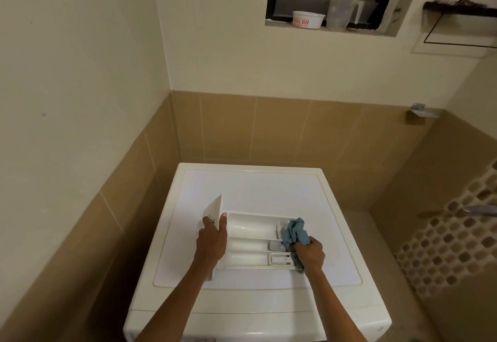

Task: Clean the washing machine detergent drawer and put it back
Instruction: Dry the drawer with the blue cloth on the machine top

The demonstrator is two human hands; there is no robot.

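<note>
2 hands: left hand [212, 239] grip clasps the detergent drawer [243, 234] by its front panel on the washing machine top [255, 188]; right hand [310, 254] grip bunches a blue cloth [294, 232]. Advice: steady the drawer and wipe every compartment corner.

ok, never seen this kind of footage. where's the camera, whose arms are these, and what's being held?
No robot here: one camera worn on a person's head looks forward and down, so both arms are the wearer's own. A white detergent drawer lies on top of the washing machine. The left hand grips its front panel. The right hand holds a bunched blue cloth at the drawer's right end. On the window ledge behind stand a white tub and a clear jug.
</note>
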